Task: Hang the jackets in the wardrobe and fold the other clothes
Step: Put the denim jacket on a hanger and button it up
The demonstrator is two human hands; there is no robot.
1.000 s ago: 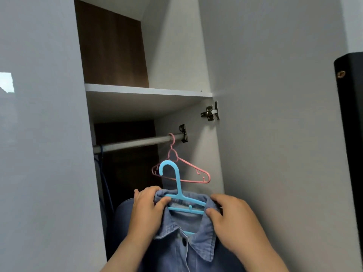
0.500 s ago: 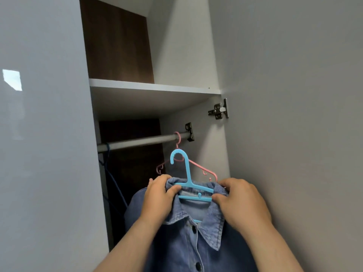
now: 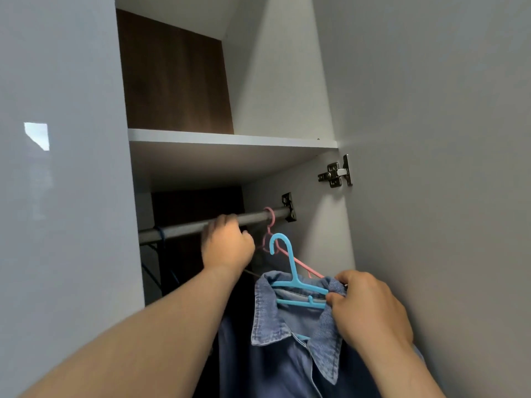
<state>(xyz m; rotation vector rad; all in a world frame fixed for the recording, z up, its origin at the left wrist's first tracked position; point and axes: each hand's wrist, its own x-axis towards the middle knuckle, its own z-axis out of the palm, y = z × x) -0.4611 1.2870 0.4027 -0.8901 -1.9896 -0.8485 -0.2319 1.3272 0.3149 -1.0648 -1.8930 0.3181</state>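
**White wardrobe bay: jacket being held below the rail**

The open white wardrobe (image 3: 281, 81) is showing a brown wood back panel (image 3: 172, 81) and a white shelf (image 3: 230, 138). A grey metal rail (image 3: 178, 228) is running beneath the shelf to a dark bracket (image 3: 288, 206).

The right hand (image 3: 370, 308) is pinching the right collar edge of the blue denim jacket (image 3: 287, 354), with the thumb bearing on the end of the light blue plastic hanger (image 3: 291, 265) threaded through the collar. From this grip the jacket is hanging down and to the left, with its collar spreading just beside the fingers. The hanger's hook is standing up and to the left of the grip, below the rail and clear of it.

A pink plastic hanger (image 3: 269, 215) is hanging on the rail above and left of the grip, its arm sloping down behind the blue hook. A metal door hinge (image 3: 334, 175) is sitting well above the grip on the side wall.

The left hand (image 3: 227, 245) is reaching up to the rail, further left of the grip, with fingers curled. It is blurred, and I cannot tell whether it is holding anything. A blue loop (image 3: 160, 234) is sitting on the rail's far left end.
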